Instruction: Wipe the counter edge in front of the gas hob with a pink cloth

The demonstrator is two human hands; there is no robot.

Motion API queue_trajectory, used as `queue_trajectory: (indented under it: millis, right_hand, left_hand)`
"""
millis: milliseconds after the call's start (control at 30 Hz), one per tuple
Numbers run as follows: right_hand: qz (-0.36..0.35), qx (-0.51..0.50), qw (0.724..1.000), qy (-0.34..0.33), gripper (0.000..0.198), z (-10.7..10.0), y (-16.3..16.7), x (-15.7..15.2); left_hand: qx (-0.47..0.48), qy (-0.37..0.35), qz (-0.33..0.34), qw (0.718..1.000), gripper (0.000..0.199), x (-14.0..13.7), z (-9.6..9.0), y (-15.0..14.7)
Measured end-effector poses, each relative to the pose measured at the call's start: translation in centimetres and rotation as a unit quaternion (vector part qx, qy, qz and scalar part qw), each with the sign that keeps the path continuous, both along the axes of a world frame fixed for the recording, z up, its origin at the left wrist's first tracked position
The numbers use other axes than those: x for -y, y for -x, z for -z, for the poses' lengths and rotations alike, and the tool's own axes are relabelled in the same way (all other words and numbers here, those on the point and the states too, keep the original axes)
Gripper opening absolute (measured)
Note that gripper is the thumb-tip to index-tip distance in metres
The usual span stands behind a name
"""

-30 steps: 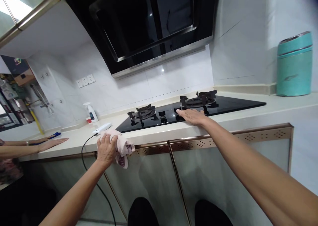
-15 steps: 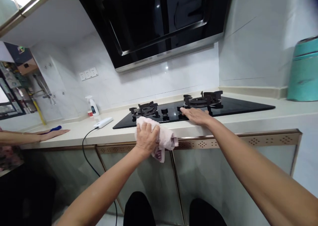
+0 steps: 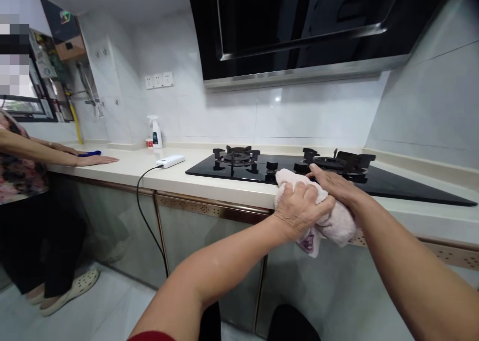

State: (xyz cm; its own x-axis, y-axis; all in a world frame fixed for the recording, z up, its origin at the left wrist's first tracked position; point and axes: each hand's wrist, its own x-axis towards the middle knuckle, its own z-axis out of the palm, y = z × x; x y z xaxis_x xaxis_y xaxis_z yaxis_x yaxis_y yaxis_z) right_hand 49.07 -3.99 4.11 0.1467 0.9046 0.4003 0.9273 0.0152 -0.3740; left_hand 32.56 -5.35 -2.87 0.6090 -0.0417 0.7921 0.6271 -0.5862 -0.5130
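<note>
A folded pale pink towel (image 3: 339,223) is bunched under my left hand (image 3: 301,208), whose fingers curl over it. The towel lies against the front edge of the white counter, with a purple-patterned corner hanging down. My right hand (image 3: 335,183) is stretched out over the front of the black gas cooktop (image 3: 396,183), with its thumb side close to a control knob (image 3: 301,168). Its fingers are partly hidden behind the hand, and the towel lies just beside it. The right burner (image 3: 337,162) is just behind my right hand; the left burner (image 3: 236,156) is farther left.
At the left a person stands with a hand (image 3: 97,160) flat on the counter near a blue cloth (image 3: 90,154). A white power bank (image 3: 171,161) with a black cable (image 3: 140,201) hanging down lies on the counter. A spray bottle (image 3: 156,134) stands behind. A range hood (image 3: 299,74) overhangs the cooktop.
The towel in my left hand has moved right along the counter's front edge, up beside my right hand. The view has swung left, showing more of the other person.
</note>
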Motion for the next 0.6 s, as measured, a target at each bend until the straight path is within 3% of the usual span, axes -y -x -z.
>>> queue_trajectory:
  millis: [333, 600]
  right_hand:
    - [0.003, 0.010, 1.000, 0.029, 0.080, -0.3, 0.7, 0.8]
    - [0.031, -0.005, 0.999, 0.038, 0.081, -0.3, 0.8, 0.9]
  left_hand:
    - [-0.037, -0.018, 0.023, 0.999, 0.035, -1.7, -0.3, 6.7]
    - [-0.023, -0.017, 0.006, 1.000, 0.032, -3.9, -0.6, 16.8]
